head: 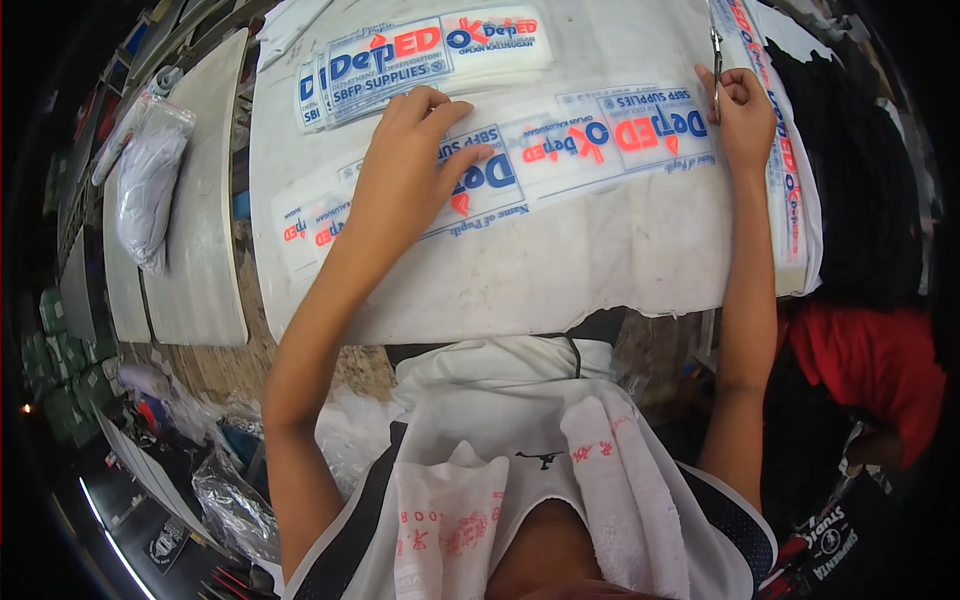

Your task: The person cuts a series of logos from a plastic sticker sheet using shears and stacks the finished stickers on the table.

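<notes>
My right hand holds a pair of metal scissors, blades pointing away from me, at the right end of a long translucent plastic strip. The strip bears blue and red printing and lies across the white-covered work table. My left hand is over the strip's left half, thumb and fingers apart, gripping nothing; whether it presses on the strip, I cannot tell. Just beyond its fingertips is a stack of printed plastic pieces, with a few fanned out at its left end.
Along the table's right edge runs a printed strip, with black fabric beside it and red fabric nearer me. To the left, a clear bag of white material lies on pale boards. Clear plastic wrap sits lower left.
</notes>
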`<state>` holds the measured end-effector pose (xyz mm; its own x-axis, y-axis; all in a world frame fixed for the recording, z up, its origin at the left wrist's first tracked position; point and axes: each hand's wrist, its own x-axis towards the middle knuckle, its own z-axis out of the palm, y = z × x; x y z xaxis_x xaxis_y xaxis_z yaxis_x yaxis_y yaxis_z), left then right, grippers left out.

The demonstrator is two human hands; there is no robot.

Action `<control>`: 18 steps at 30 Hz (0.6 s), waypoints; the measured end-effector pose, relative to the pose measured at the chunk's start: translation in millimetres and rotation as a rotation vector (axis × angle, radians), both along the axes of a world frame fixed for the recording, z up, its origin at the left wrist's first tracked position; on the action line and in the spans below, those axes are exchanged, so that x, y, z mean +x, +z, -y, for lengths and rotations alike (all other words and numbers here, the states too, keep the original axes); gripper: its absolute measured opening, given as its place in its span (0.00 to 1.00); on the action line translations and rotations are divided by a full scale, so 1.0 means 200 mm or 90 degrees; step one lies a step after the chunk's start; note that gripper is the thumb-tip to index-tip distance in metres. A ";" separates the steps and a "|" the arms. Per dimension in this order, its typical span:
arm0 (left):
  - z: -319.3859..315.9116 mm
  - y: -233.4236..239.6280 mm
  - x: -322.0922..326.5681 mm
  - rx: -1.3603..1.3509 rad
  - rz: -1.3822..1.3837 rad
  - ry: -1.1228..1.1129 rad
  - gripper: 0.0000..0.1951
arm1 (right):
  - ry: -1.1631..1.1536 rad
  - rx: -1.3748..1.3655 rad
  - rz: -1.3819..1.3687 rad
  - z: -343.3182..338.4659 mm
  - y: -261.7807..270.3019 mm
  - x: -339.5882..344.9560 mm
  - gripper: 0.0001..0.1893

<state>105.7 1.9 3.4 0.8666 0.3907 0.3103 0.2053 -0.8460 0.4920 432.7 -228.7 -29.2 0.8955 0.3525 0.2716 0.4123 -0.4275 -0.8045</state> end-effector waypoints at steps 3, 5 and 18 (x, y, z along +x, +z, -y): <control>-0.01 0.01 0.05 0.000 -0.049 -0.002 0.21 | 0.019 0.013 -0.002 0.01 -0.01 -0.01 0.22; -0.02 0.02 0.06 -0.057 -0.090 0.008 0.20 | 0.016 -0.036 0.026 -0.01 0.00 -0.01 0.22; -0.08 0.15 0.10 -0.219 -0.241 0.052 0.19 | 0.018 -0.008 0.014 0.01 -0.01 0.01 0.23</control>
